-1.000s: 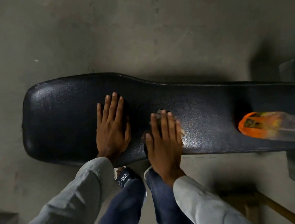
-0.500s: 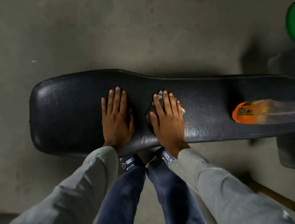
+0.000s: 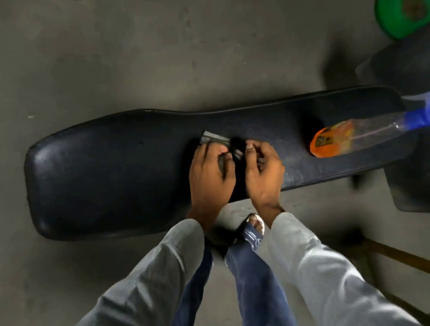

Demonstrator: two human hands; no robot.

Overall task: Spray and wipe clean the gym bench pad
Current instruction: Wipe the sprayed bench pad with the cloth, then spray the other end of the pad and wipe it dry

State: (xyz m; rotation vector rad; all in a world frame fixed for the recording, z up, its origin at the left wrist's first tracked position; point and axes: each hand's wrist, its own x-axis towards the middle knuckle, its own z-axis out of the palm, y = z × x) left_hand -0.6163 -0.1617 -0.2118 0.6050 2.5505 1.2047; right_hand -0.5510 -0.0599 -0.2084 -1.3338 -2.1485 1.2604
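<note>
The black gym bench pad lies lengthwise across the view over a concrete floor. A small grey cloth rests on its middle, partly bunched under my fingers. My left hand and my right hand sit side by side on the pad, fingers curled, both pinching the cloth. A clear spray bottle with orange liquid and a blue trigger head lies on its side on the pad's right end, apart from my hands.
A green weight plate lies on the floor at the top right. Another dark pad sits at the right, beyond the bench's end. A wooden bar crosses the lower right. My legs and a sandalled foot stand close to the bench.
Both hands were flat on the pad, the right pressing on the cloth. Now their fingers are curled and both grip the cloth. The view has shifted, showing more on the right.
</note>
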